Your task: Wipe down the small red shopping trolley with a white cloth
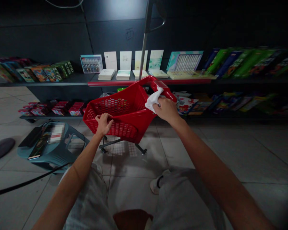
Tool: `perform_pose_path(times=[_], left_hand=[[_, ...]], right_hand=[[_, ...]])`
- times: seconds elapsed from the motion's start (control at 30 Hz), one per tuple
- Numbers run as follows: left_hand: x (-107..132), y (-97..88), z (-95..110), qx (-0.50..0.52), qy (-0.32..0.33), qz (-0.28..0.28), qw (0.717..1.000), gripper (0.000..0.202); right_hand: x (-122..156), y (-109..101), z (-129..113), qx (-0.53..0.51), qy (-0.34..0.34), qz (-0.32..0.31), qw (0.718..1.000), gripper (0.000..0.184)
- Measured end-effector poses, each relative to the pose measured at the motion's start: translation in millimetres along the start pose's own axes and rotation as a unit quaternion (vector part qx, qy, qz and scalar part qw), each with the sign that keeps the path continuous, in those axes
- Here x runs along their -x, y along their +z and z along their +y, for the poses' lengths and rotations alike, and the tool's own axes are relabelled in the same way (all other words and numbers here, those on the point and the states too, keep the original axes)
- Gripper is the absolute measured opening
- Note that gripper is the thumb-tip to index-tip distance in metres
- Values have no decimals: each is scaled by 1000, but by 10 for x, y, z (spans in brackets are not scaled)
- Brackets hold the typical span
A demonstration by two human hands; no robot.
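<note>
While the left hand (104,124) is grasping the near rim of the red cart (147,124), fingers hooking over the edge, the right hand (167,109) is holding a white cloth (153,98) bunched against the cart's handle (168,93) end. The cart is standing on the tiled floor (194,153), just before a shelf (110,83) that is carrying books (123,75). To the left, a stool (55,153) is supporting a phone (39,145).

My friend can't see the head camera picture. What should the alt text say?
A person's right hand holds a white cloth at the handle of a red plastic shopping cart, while the left hand rests on its near rim. Display shelves with books and boxes stand behind; a blue-gray plastic stool stands at left.
</note>
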State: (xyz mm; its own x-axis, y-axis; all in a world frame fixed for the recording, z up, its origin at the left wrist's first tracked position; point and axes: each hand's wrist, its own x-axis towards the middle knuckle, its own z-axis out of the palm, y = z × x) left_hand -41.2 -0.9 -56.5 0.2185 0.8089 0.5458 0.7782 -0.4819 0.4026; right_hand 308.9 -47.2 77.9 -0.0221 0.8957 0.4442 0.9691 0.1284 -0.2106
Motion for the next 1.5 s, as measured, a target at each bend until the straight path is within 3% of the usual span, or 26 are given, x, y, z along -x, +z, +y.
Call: perform_pose_path(times=[0.23, 0.43, 0.7, 0.83, 0.97, 1.07, 1.17, 1.23, 1.37, 1.5], left_hand=[[-39, 36, 92, -5, -21, 10, 1000, 23], [-130, 96, 149, -1, -52, 30, 998, 31], [-170, 11, -15, 15, -24, -23, 999, 26], [-156, -1, 9, 14, -23, -28, 999, 23], [-100, 10, 221, 12, -14, -3, 1000, 20], [-32, 24, 519, 38, 41, 16, 998, 28], [44, 64, 848, 60, 117, -31, 991, 38], [80, 108, 1007, 58, 135, -53, 988, 42], [77, 209, 1072, 57, 108, -43, 992, 39], [14, 279, 970, 80, 100, -42, 991, 31]], right_hand=[[-34, -13, 182, -18, -75, -4, 997, 32], [-203, -51, 261, -7, -116, -62, 991, 25], [71, -191, 247, -40, -210, -71, 974, 24], [147, -252, 294, -83, -224, -59, 969, 25], [206, -264, 262, -73, -207, -52, 974, 26], [266, -248, 154, -51, -195, -53, 978, 24], [307, -236, 22, -42, -200, -61, 977, 19], [308, -241, -46, -44, -199, -68, 977, 15], [258, -293, -87, -76, -177, -82, 978, 11], [211, -368, -22, -99, -243, -71, 962, 12]])
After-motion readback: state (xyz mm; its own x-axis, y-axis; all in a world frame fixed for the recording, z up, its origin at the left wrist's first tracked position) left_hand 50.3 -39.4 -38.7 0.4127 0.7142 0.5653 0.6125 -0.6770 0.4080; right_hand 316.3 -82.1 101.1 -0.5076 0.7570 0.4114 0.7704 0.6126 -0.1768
